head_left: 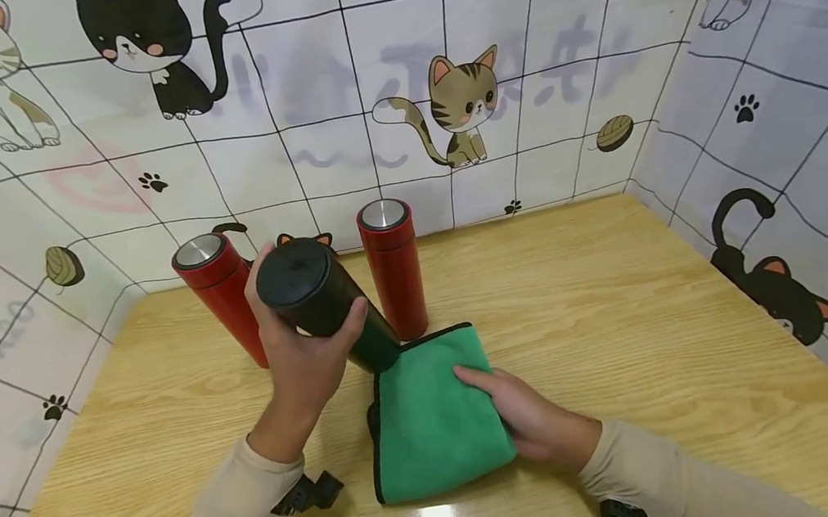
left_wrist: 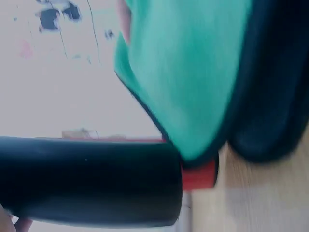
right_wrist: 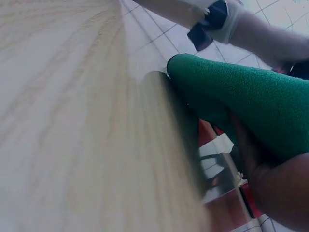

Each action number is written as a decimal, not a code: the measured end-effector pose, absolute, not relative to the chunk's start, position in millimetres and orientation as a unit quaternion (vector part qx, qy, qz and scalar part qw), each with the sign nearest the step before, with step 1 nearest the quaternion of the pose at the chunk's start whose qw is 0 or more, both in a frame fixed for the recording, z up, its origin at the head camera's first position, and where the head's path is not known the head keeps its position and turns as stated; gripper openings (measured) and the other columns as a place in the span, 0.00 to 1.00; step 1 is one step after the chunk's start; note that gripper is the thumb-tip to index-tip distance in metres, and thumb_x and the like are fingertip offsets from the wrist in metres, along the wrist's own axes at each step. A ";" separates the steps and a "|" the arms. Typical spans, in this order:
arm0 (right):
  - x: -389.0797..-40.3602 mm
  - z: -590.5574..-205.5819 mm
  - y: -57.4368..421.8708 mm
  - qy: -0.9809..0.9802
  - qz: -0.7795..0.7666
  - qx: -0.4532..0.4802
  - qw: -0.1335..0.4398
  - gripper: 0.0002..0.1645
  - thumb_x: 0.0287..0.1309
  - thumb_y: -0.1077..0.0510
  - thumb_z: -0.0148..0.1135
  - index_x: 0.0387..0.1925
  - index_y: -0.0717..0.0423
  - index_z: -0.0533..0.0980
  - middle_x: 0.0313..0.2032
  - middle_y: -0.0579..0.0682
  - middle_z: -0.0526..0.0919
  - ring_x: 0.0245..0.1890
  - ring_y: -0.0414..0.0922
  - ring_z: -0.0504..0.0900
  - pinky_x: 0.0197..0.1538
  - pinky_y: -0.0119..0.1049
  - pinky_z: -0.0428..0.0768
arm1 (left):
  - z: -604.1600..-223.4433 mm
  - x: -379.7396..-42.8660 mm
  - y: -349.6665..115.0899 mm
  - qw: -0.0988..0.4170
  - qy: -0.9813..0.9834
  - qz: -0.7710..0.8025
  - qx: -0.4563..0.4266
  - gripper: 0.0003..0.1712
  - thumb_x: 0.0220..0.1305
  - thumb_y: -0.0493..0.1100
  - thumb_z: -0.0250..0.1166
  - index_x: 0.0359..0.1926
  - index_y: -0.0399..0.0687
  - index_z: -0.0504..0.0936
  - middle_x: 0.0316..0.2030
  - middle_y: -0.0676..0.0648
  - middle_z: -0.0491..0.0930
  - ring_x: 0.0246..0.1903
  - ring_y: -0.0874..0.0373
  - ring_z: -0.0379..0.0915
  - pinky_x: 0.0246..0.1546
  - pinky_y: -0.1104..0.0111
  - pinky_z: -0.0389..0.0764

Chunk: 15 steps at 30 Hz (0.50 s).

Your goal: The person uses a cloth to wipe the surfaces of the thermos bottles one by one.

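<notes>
My left hand [head_left: 299, 375] grips a black thermos bottle [head_left: 328, 295] near its lid, thumb on one side and fingers round the other. The bottle leans, its lid toward me and its base at the upper left corner of a folded green towel [head_left: 436, 421] with black edging. In the left wrist view the bottle's dark body [left_wrist: 91, 181] lies across the lower left, base beside the towel [left_wrist: 188, 77]. My right hand [head_left: 535, 420] holds the towel by its right side, thumb on top and fingers underneath. The right wrist view shows the towel's folded edge [right_wrist: 251, 92] above the table.
Two red thermos bottles with silver lid tops stand behind: one [head_left: 395, 276] just beyond the towel, another [head_left: 221, 296] to the left, partly behind my left hand. The wooden table [head_left: 611, 315] meets a wall covering [head_left: 548, 17] printed with cats and grid lines.
</notes>
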State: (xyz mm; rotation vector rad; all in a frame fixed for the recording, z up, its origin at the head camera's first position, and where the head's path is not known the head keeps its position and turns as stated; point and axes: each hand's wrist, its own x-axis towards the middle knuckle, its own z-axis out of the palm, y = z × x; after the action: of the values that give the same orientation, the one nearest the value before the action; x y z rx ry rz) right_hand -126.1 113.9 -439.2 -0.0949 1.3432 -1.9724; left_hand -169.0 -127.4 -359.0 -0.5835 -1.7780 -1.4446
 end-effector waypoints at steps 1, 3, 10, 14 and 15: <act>-126.4 -438.0 115.0 0.528 -0.766 -0.035 0.366 0.34 0.73 0.40 0.49 0.67 0.58 0.60 0.52 0.43 0.80 0.52 0.39 0.82 0.56 0.36 0.80 | -360.1 -174.7 -130.4 0.367 -0.710 -0.564 -0.209 0.53 0.53 0.35 0.74 0.74 0.44 0.52 0.61 0.46 0.75 0.61 0.51 0.72 0.63 0.59 0.74; -127.1 -434.8 117.7 0.534 -0.763 -0.031 0.363 0.33 0.73 0.40 0.49 0.67 0.58 0.60 0.51 0.43 0.80 0.51 0.39 0.82 0.55 0.36 0.81 | -362.7 -187.2 -135.7 0.347 -0.733 -0.559 -0.172 0.54 0.53 0.33 0.74 0.75 0.52 0.51 0.60 0.48 0.76 0.59 0.54 0.74 0.62 0.58 0.76; -131.2 -420.3 136.5 0.568 -0.753 -0.021 0.330 0.30 0.73 0.40 0.49 0.63 0.56 0.63 0.46 0.42 0.82 0.46 0.39 0.84 0.52 0.37 0.83 | -372.5 -221.2 -150.1 0.297 -0.766 -0.561 -0.101 0.54 0.58 0.40 0.73 0.76 0.62 0.48 0.61 0.50 0.75 0.58 0.56 0.75 0.61 0.53 0.76; -135.1 -414.4 146.1 0.588 -0.751 0.000 0.300 0.30 0.74 0.39 0.48 0.63 0.55 0.62 0.45 0.40 0.82 0.47 0.37 0.84 0.53 0.36 0.82 | -376.4 -233.2 -153.4 0.278 -0.768 -0.569 -0.091 0.54 0.58 0.43 0.73 0.76 0.63 0.47 0.62 0.51 0.74 0.59 0.56 0.74 0.63 0.54 0.75; -135.9 -413.2 147.8 0.592 -0.751 0.010 0.293 0.30 0.74 0.39 0.48 0.64 0.55 0.62 0.45 0.39 0.82 0.47 0.37 0.83 0.53 0.35 0.82 | -377.2 -235.3 -154.1 0.276 -0.769 -0.570 -0.088 0.54 0.58 0.43 0.73 0.76 0.64 0.47 0.62 0.51 0.74 0.58 0.56 0.74 0.63 0.54 0.75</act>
State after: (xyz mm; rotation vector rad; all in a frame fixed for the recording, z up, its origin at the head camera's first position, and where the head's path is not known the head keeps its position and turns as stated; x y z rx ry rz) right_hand -135.9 147.8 -413.2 0.0267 1.5756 -2.0000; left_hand -235.3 -154.1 -377.2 -0.2360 -2.0659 -1.5299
